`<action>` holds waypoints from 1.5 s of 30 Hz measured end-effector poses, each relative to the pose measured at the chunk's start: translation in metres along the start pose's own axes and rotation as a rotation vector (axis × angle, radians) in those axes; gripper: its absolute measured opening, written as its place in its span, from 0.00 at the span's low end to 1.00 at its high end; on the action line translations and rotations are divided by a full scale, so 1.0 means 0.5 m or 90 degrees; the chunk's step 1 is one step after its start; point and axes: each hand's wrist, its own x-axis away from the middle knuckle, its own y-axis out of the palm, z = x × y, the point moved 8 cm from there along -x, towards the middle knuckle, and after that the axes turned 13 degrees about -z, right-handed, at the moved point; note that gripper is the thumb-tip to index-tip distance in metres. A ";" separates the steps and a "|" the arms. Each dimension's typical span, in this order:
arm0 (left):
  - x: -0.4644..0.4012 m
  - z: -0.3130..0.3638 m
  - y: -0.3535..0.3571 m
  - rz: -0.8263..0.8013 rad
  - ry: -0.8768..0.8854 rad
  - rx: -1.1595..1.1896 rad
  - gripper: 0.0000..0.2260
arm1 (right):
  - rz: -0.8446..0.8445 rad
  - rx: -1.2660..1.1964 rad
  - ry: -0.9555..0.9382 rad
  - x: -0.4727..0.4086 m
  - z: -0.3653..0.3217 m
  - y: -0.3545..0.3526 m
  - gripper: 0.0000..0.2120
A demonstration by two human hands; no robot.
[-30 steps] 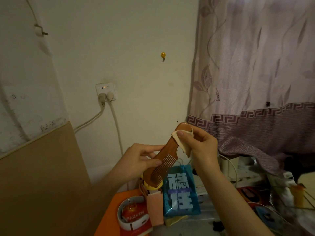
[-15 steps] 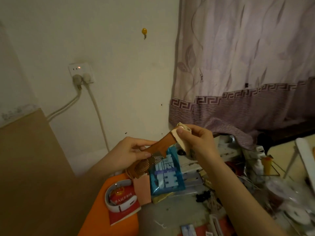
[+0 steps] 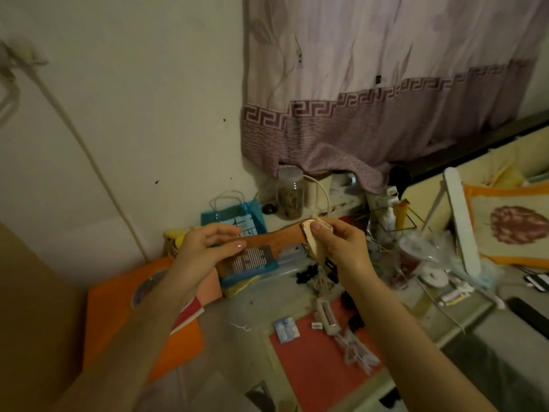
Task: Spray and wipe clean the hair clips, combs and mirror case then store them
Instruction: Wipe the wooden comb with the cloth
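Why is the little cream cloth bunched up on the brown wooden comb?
Folded: the right hand pinches the cream cloth around the wooden comb handle.

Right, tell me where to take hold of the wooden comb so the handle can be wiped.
Grip the wooden comb by its toothed end, along the solid spine, coming from the left, as the left hand does. It lies roughly level with its teeth pointing down, which leaves the handle end free for the cloth pinched by the right hand.

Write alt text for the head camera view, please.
Two hands hold a wooden comb level above a cluttered table: the left hand grips the toothed end, and the right hand pinches a cream cloth around the handle. A blue bag stands behind.
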 end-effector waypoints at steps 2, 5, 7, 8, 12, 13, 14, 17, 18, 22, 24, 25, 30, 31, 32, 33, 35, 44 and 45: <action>-0.015 -0.034 0.018 0.002 -0.016 0.034 0.08 | 0.015 0.002 0.023 0.004 0.028 -0.025 0.06; -0.044 -0.082 0.053 -0.006 -0.055 0.083 0.07 | 0.038 -0.001 0.060 -0.004 0.068 -0.068 0.04; -0.065 -0.113 0.077 0.000 -0.086 0.111 0.08 | 0.047 0.010 0.083 -0.018 0.097 -0.098 0.03; -0.078 -0.129 0.088 0.007 -0.101 0.123 0.07 | 0.049 0.017 0.093 -0.028 0.112 -0.114 0.03; -0.132 -0.184 0.132 0.040 -0.131 0.128 0.08 | 0.035 0.038 0.134 -0.086 0.175 -0.174 0.04; -0.147 -0.201 0.143 0.057 -0.142 0.131 0.08 | 0.031 0.046 0.147 -0.103 0.192 -0.189 0.03; -0.159 -0.219 0.153 0.082 -0.159 0.136 0.08 | 0.026 0.056 0.160 -0.119 0.210 -0.203 0.03; -0.193 -0.279 0.189 0.139 -0.209 0.149 0.08 | 0.003 0.104 0.200 -0.170 0.265 -0.242 0.04; -0.201 -0.296 0.199 0.147 -0.219 0.155 0.08 | -0.010 0.121 0.215 -0.183 0.285 -0.252 0.04; -0.224 -0.370 0.234 0.172 -0.252 0.171 0.09 | -0.075 0.169 0.276 -0.226 0.359 -0.281 0.02; -0.224 -0.412 0.246 0.198 -0.287 0.211 0.07 | -0.099 0.182 0.319 -0.234 0.389 -0.290 0.05; -0.224 -0.432 0.249 0.209 -0.308 0.227 0.07 | -0.106 0.188 0.336 -0.237 0.400 -0.292 0.07; -0.221 -0.525 0.241 0.242 -0.373 0.253 0.07 | -0.119 0.230 0.361 -0.249 0.423 -0.301 0.06; -0.219 -0.542 0.237 0.246 -0.386 0.250 0.07 | -0.127 0.237 0.367 -0.249 0.428 -0.302 0.06; -0.217 -0.558 0.234 0.251 -0.397 0.247 0.07 | -0.140 0.245 0.368 -0.250 0.435 -0.299 0.05; -0.217 -0.574 0.229 0.255 -0.404 0.241 0.07 | -0.148 0.250 0.363 -0.251 0.440 -0.295 0.05; -0.218 -0.602 0.219 0.260 -0.418 0.221 0.07 | -0.154 0.245 0.365 -0.249 0.464 -0.289 0.04; -0.245 -0.697 0.203 0.271 -0.441 0.239 0.08 | -0.097 0.232 0.420 -0.224 0.577 -0.275 0.10; -0.248 -0.705 0.201 0.273 -0.438 0.243 0.08 | -0.096 0.232 0.428 -0.220 0.586 -0.276 0.08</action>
